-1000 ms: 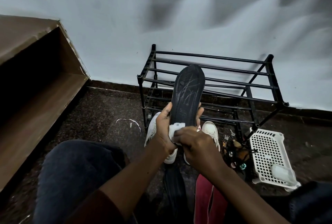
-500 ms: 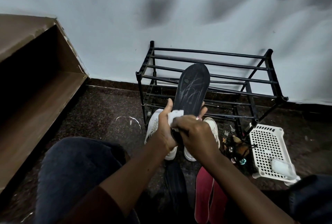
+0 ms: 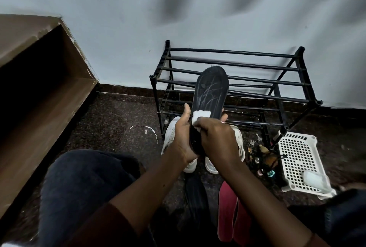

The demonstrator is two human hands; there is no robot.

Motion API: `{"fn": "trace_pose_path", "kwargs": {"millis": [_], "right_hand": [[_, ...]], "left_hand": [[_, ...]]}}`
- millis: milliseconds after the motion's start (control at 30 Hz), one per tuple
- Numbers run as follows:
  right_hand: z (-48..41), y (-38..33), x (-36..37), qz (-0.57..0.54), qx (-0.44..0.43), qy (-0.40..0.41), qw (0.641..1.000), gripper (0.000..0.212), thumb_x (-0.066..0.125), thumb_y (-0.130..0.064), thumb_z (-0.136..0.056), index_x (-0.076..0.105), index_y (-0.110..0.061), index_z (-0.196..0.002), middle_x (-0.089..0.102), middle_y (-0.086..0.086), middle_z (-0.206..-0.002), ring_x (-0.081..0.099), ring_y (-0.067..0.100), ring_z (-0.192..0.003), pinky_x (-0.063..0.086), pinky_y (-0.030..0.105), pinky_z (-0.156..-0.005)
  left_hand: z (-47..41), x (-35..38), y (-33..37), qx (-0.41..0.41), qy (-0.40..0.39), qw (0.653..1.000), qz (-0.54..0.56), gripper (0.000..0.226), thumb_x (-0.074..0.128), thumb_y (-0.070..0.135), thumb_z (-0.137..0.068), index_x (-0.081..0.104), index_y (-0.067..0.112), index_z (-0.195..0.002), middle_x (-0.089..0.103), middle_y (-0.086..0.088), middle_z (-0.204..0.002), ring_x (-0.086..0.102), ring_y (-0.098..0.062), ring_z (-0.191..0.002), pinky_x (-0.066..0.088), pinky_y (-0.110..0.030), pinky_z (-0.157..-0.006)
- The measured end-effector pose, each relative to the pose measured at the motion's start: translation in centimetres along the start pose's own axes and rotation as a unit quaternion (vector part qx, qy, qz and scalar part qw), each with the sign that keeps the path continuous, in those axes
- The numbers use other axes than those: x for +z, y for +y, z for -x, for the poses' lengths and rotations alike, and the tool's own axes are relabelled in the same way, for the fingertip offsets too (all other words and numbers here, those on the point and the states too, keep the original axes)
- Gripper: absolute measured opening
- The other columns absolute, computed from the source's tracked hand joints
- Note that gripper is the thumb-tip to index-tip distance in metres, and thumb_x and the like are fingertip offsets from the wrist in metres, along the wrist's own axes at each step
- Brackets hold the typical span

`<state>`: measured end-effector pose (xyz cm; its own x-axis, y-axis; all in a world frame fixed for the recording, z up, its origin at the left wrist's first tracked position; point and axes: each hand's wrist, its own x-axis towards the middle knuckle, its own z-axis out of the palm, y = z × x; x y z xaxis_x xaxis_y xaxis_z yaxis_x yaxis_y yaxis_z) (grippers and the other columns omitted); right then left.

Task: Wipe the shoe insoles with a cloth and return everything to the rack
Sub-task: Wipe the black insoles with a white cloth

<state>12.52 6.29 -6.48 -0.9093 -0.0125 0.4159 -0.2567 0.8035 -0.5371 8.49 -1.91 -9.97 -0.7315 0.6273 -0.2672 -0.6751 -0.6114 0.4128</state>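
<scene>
A black insole [image 3: 211, 92] with pale scuff streaks stands upright in front of me. My left hand [image 3: 183, 137] grips its lower end from the left, thumb up along its edge. My right hand [image 3: 217, 139] holds a small white cloth [image 3: 200, 117] pressed against the insole's middle. Behind it stands the black metal shoe rack [image 3: 257, 64], its bars bare. A pair of white sneakers [image 3: 170, 137] sits on the floor under my hands. Another black insole [image 3: 196, 193] and two red insoles [image 3: 227, 207] lie on the floor nearer to me.
A white perforated plastic basket [image 3: 299, 157] with a small pale object in it lies at the right, beside keys and small clutter [image 3: 261, 151]. A brown wooden shelf [image 3: 39, 98] fills the left. My knee in dark trousers [image 3: 83, 187] is at lower left. The floor is dark speckled stone.
My right hand with the cloth has slid up the insole, from near its lower end toward the middle. My left hand keeps the same hold.
</scene>
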Motion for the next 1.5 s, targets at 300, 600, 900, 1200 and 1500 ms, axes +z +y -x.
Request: {"fn": "trace_pose_path", "kwargs": {"millis": [300,600,900,1200,1500], "right_hand": [[4.4,0.6,-0.2,-0.017,-0.047,-0.061,0.997,0.018,0.054,-0.001,-0.066,0.066,-0.013,-0.074,0.065,0.0,-0.07,0.063,0.02,-0.068,0.05,0.031,-0.053],[1.9,1.3,0.6,0.054,0.054,-0.041,0.996,0.015,0.056,0.004,-0.07,0.064,-0.009,-0.07,0.063,0.01,-0.065,0.058,0.031,-0.057,0.041,0.031,-0.046],[6.9,1.3,0.9,0.016,0.027,-0.071,0.997,0.023,0.05,-0.005,-0.066,0.068,-0.01,-0.079,0.066,0.007,-0.071,0.062,0.029,-0.066,0.05,0.039,-0.048],[4.9,3.5,1.4,0.051,0.039,-0.039,0.997,0.018,0.056,0.007,-0.06,0.066,-0.006,-0.066,0.061,0.01,-0.06,0.058,0.029,-0.057,0.042,0.026,-0.045],[10.1,2.0,1.8,-0.019,-0.006,-0.089,0.996,0.028,0.071,0.013,-0.058,0.071,-0.008,-0.078,0.069,0.008,-0.075,0.063,0.027,-0.068,0.042,0.032,-0.063]], "left_hand": [[0.1,-0.7,-0.3,0.039,0.08,0.996,0.007,0.075,0.041,0.061,-0.087,0.062,-0.003,-0.119,0.056,-0.018,-0.128,0.055,-0.028,-0.116,0.048,-0.036,-0.094],[0.1,-0.9,-1.0,-0.008,0.072,0.997,-0.009,0.075,0.032,0.065,-0.091,0.066,0.003,-0.116,0.065,-0.014,-0.113,0.056,-0.026,-0.113,0.042,-0.039,-0.101],[0.6,-1.7,-1.8,0.002,0.106,0.994,-0.006,0.075,0.041,0.058,-0.089,0.043,0.0,-0.137,0.057,-0.017,-0.124,0.057,-0.024,-0.111,0.05,-0.032,-0.091],[1.3,-3.1,-2.9,-0.046,0.097,0.994,-0.004,0.072,0.03,0.062,-0.093,0.06,0.003,-0.123,0.062,-0.015,-0.118,0.062,-0.027,-0.105,0.051,-0.039,-0.091],[1.4,-4.8,-2.9,-0.029,0.092,0.994,0.043,0.075,0.032,0.062,-0.091,0.054,0.001,-0.128,0.062,-0.02,-0.119,0.052,-0.027,-0.114,0.046,-0.036,-0.096]]}}
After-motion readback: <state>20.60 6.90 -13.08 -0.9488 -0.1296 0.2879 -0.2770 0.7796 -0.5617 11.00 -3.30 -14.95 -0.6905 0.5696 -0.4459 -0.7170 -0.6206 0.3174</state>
